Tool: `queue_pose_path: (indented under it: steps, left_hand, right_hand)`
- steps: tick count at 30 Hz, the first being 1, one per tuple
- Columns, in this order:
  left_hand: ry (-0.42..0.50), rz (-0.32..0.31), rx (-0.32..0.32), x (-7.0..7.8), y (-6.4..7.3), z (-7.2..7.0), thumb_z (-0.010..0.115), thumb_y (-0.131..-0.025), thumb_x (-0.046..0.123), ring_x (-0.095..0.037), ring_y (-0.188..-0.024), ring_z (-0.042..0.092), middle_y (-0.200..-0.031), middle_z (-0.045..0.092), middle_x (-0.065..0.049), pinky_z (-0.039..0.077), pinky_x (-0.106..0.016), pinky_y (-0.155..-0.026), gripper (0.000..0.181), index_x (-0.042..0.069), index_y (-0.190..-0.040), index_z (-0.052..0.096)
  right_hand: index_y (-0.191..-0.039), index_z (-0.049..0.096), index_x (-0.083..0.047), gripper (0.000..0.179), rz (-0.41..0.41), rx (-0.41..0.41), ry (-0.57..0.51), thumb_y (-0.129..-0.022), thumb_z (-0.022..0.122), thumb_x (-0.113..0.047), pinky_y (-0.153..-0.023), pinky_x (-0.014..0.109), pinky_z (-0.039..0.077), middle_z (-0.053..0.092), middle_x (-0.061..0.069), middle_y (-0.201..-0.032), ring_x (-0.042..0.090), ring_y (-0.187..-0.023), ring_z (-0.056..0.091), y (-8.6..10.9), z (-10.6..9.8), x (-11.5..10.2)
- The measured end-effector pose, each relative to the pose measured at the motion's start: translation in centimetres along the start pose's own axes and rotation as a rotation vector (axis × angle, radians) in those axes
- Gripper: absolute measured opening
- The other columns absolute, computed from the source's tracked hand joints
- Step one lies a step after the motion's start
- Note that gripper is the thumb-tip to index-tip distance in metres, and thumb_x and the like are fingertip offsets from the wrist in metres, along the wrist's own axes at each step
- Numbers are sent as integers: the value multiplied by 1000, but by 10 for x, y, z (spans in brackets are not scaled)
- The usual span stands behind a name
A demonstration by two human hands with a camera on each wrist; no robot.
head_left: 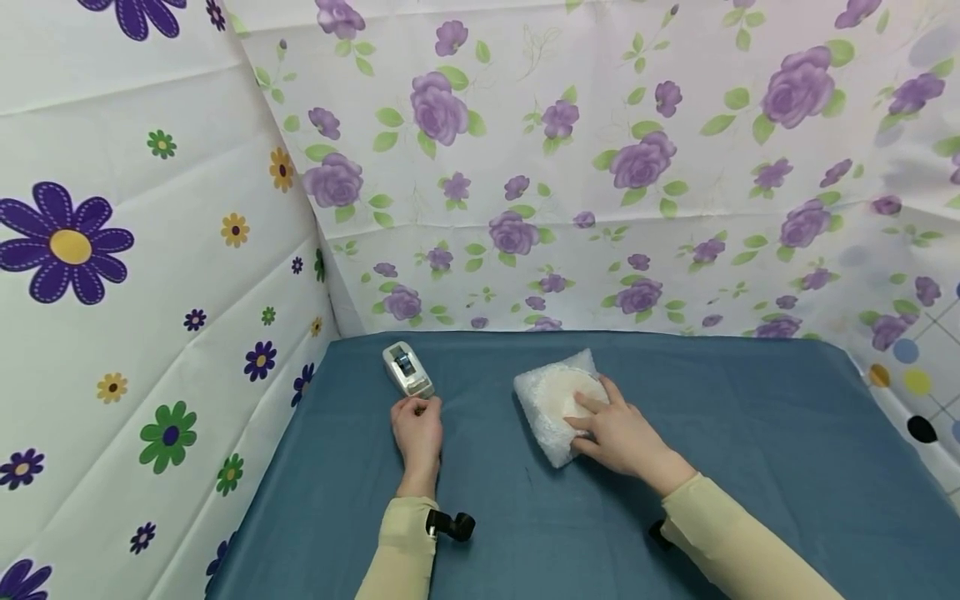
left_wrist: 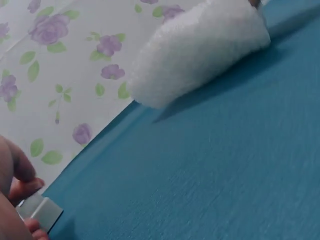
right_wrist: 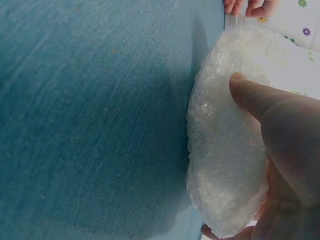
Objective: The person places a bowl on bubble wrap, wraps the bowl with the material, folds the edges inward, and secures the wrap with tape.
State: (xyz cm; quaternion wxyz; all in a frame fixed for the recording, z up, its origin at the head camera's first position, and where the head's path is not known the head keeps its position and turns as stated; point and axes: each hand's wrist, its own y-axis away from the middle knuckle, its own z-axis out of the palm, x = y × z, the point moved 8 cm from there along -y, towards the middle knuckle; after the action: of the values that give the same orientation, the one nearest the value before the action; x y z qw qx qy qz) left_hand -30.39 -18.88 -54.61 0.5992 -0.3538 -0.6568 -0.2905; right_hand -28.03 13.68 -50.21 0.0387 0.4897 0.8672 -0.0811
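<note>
A square bubble-wrapped package [head_left: 542, 414] lies tilted on the table, a pale round thing showing through the wrap. My right hand [head_left: 626, 437] holds it from the right, fingers spread over the top and far edge. In the right wrist view the thumb presses on the bubble wrap [right_wrist: 220, 150]. To the left, a pale tape dispenser [head_left: 407, 369] lies with its near end at the fingertips of my left hand [head_left: 417, 433]. Thumb and finger pinch at that end, and a bit of clear tape [left_wrist: 31, 204] shows between them in the left wrist view.
A blue-grey cloth [head_left: 517, 533] covers the table. Flowered curtains [head_left: 510, 167] hang behind and along the left side. Black wrist cameras [head_left: 453, 526] sit on both cuffs.
</note>
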Motion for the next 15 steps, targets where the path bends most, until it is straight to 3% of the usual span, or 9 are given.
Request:
queue_pose_path:
  steps: [6,12,15]
  left_hand:
    - [-296,63,-80,2,1,-1,72,-95,12,-45,-125,50,-130,56,-26,41,-58,-108,17,-2,-85,73]
    - [-446,125,-156,7,-5,-4,69,-94,10,-43,-106,57,-125,53,-26,51,-57,-92,17,0,-80,69]
    - [-501,142,-178,7,-8,-5,70,-94,10,-42,-105,58,-125,54,-25,52,-56,-89,19,3,-77,66]
  right_hand:
    - [-136,78,-21,39,2,1,-8,-100,78,-38,-90,77,52,54,18,-158,59,-152,27,2,2,1]
    - [-136,78,-22,40,4,9,-10,-100,78,-39,-90,77,52,54,17,-158,59,-153,26,1,4,4]
    - [-137,77,-22,40,5,9,-11,-100,77,-39,-90,77,51,53,17,-159,58,-154,25,1,5,5]
